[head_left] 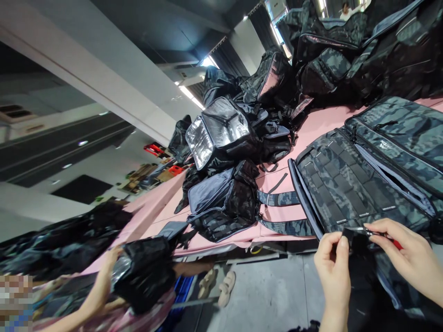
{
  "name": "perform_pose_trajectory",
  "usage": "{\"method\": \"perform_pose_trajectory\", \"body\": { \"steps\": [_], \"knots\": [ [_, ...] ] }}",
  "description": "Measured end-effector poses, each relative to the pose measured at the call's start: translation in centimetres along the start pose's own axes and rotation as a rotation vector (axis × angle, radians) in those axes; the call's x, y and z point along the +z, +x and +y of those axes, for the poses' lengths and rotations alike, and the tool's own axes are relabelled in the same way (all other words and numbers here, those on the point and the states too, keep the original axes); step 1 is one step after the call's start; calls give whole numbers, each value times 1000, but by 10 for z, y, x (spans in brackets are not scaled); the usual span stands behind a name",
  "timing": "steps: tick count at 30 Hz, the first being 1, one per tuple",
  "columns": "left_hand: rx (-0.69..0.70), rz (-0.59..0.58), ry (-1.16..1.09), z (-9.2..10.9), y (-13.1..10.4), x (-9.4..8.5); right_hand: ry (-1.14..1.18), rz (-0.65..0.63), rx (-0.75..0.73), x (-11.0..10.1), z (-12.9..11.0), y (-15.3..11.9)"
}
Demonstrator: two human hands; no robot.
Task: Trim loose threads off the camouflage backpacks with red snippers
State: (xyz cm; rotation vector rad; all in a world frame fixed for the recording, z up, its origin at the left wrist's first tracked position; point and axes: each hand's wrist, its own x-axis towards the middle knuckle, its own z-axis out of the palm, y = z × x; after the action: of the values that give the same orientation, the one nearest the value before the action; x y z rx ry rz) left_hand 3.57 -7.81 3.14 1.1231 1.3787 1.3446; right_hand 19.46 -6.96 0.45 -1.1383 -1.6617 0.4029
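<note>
Both hands meet at one small black strap end [353,236]: the left hand [332,267] pinches it shut, while the right hand [411,258] closes on a red-handled tool [384,235] touching it. Just above the grip lies a camouflage backpack [367,180], label unreadable, on the pink table [321,124]. Far left, a co-worker's hand [110,263] holds another black bag [145,272].

Camo backpack [363,180] lying flat on pink bench [311,127], front pocket unzipped; black strap end [355,240] at its near edge, pinched, red-handled tool [387,237] touching it.
</note>
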Motion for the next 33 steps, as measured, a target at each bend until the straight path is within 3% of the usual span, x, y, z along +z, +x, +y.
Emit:
{"method": "perform_pose_trajectory", "body": {
  "steps": [3,9,11,16,18,21,24,26,30,33],
  "knots": [
    [2,4,-5,-2,1,0,10,34,46,-2,1,-1],
    [66,-7,72,-5,1,0,48,-5,-11,-1,3,-4],
    [196,2,136,-6,0,0,108,3,115,-2,6,-7],
    [762,23,354,-14,0,7,468,-22,565,-3,11,-14],
    [914,18,426,-18,1,10,510,-36,621,-1,12,-14],
    [1022,32,512,-25,1,14,461,-90,619,2,12,-14],
    [1050,48,526,-28,-1,16,432,-166,592,6,12,-15],
    [1012,35,484,-27,-2,15,472,-149,600,8,11,-15],
    [819,-103,465,-17,-2,10,556,-54,619,11,11,-20],
    [789,-185,525,-13,1,5,482,-68,522,9,15,-26]
  ]
}}
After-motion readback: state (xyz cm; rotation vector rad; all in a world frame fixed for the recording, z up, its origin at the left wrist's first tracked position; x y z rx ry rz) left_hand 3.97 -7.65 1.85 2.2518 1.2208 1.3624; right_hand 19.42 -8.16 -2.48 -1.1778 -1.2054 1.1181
